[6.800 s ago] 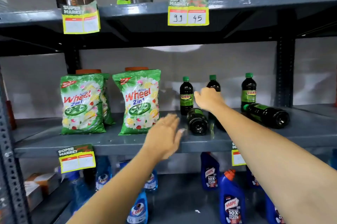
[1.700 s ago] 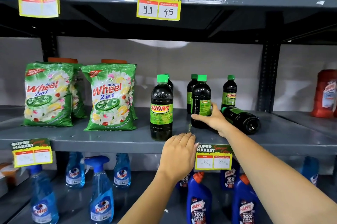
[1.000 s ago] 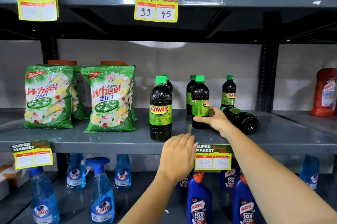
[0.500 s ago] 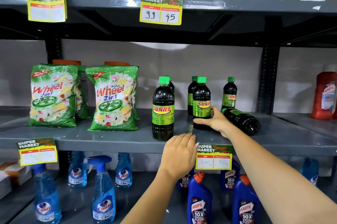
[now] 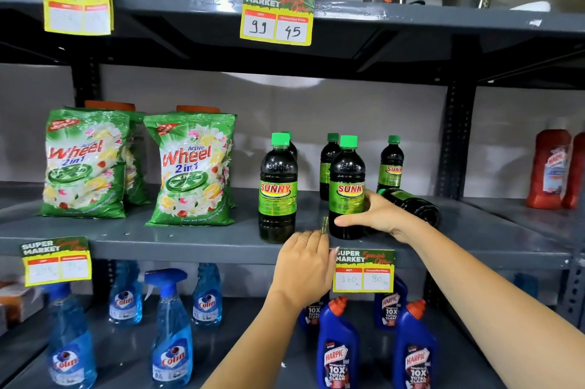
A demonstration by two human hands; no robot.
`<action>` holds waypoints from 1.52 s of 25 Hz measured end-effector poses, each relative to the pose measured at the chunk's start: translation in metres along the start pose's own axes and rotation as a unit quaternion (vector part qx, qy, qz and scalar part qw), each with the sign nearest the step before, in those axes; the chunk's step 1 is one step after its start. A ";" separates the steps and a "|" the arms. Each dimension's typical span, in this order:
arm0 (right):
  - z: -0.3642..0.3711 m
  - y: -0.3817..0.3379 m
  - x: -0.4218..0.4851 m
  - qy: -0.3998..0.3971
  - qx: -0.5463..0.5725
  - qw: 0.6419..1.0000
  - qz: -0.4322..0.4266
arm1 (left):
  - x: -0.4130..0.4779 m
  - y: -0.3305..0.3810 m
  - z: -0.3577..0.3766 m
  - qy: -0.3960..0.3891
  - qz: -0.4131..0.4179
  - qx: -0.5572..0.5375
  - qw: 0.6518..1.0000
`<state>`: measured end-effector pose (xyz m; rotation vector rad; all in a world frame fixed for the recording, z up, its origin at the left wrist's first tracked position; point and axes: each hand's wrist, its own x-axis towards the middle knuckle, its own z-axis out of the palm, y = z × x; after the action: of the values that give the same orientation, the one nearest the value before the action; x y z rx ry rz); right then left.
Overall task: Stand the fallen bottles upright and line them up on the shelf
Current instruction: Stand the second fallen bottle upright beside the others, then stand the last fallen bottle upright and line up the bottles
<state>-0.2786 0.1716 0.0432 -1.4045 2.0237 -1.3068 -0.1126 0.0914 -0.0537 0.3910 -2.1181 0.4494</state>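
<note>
On the grey metal middle shelf (image 5: pixel 190 239) sit my task's things, the dark plastic bottles with green caps and green SUNNY labels. Going by size, the shelf comes first, then the two green Wheel detergent bags (image 5: pixel 190 170) standing at its left, well apart from the bottles. Next, the upright front bottle on the left (image 5: pixel 278 189) stands free near the shelf's front edge, and just beside it the second upright front bottle (image 5: pixel 346 189) has my right hand (image 5: pixel 376 214) wrapped round its lower body, thumb in front, the other fingers hidden behind. Three more upright bottles stand behind these. One fallen bottle (image 5: pixel 411 206) lies on its side right behind my right hand, its base turned toward me. My left hand (image 5: pixel 305 265) rests flat against the shelf's front edge, fingers pressed together, holding nothing.

I judge the front row nearly lined up, with the fallen bottle left to stand. The risk: drawing my right hand back could nudge that lying bottle and set it rolling toward the edge, or my wrist could tip the tall, narrow bottle I'm gripping into its neighbour
</note>
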 end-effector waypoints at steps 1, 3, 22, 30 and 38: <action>0.000 0.000 -0.004 -0.001 -0.005 1.000 -0.001 | 0.000 0.000 0.002 0.008 0.001 -0.001 1.000; 0.000 0.002 -0.008 0.001 -0.014 1.000 -0.005 | -0.001 -0.001 0.002 0.013 0.002 -0.001 1.000; -0.106 0.025 -0.020 0.169 -0.020 0.967 0.190 | 0.073 0.106 0.006 -0.052 0.028 -0.039 0.997; -0.109 0.046 0.008 0.110 -0.023 0.975 0.192 | 0.070 0.116 0.042 -0.120 0.017 0.052 0.991; -0.112 0.084 0.007 0.267 -0.092 0.959 -0.032 | 0.071 0.121 0.041 -0.092 -0.002 0.048 0.995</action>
<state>-0.4070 0.2267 0.0321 -1.2998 2.5172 -1.7063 -0.2332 0.1719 -0.0357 0.5093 -2.2780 0.5309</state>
